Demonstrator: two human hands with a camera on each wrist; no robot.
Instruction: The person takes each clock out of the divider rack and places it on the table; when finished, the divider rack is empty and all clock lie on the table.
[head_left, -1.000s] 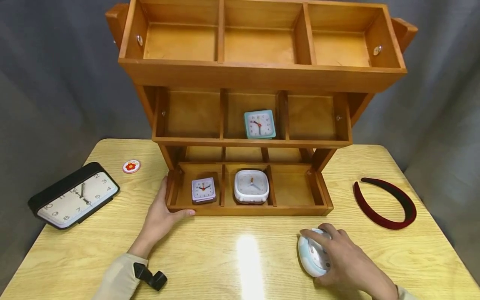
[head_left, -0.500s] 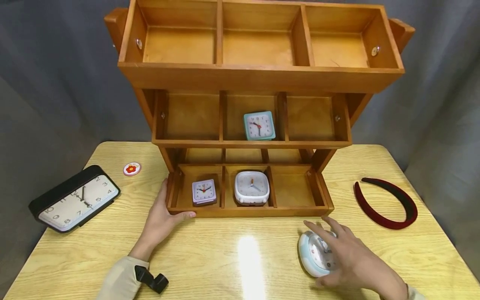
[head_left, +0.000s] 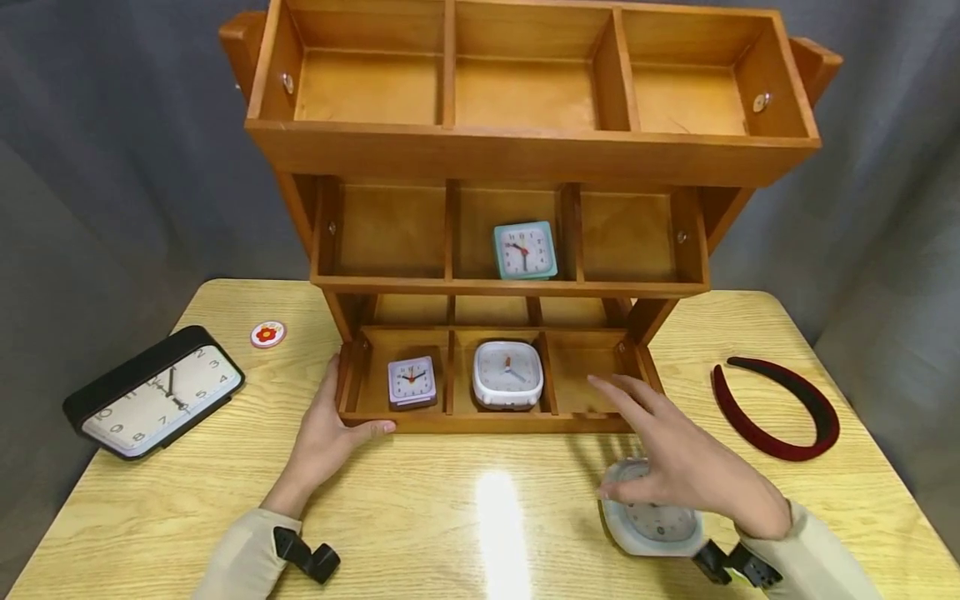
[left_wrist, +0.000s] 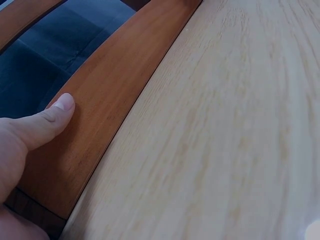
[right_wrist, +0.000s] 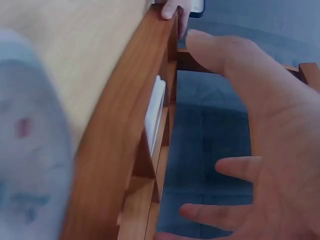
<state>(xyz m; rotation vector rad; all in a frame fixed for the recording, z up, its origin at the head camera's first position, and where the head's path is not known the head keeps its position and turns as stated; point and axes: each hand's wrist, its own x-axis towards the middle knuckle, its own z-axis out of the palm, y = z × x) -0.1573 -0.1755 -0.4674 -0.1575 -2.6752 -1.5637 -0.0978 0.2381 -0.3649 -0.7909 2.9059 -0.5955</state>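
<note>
Head view: wooden rack (head_left: 480, 423), three tiers of three compartments, on a wood-grain table (head_left: 420, 517). Left hand (head_left: 322, 437) grips the bottom tier's left front corner: thumb along the front board, rest of the hand against the outer side. Right hand (head_left: 678, 454) has fingers apart, pinching nothing, over a pale blue-white clock (head_left: 660, 527) at the near right, in front of the rack. Thumb overlaps the clock's far edge; can't tell if they touch. Clock's dial marks too blurred to read.

Bottom tier: lavender clock (head_left: 412, 381) in the left compartment, numerals tiny, red hand visible; white clock (head_left: 507, 373) in the middle one, face up, dial marks too faint to read. Middle tier: teal clock (head_left: 525, 250) in the middle compartment, slightly tilted, numerals small, red and dark hands. Table left: black-cased clock (head_left: 153, 396), lying askew, reads 2, 3, 4, 5, 7, 8, 9, 10 around the dial. Near it, a round badge (head_left: 267, 334) with a red flower, lettering too small to read. Table right: dark red headband (head_left: 783, 450).

Left wrist view: thumb flat on the rack's front board, other fingers hidden.

Right wrist view: thumb and fingers spread apart with a gap between; pale blue-white clock at the left edge, blurred, well clear of the fingertips in this view.
</note>
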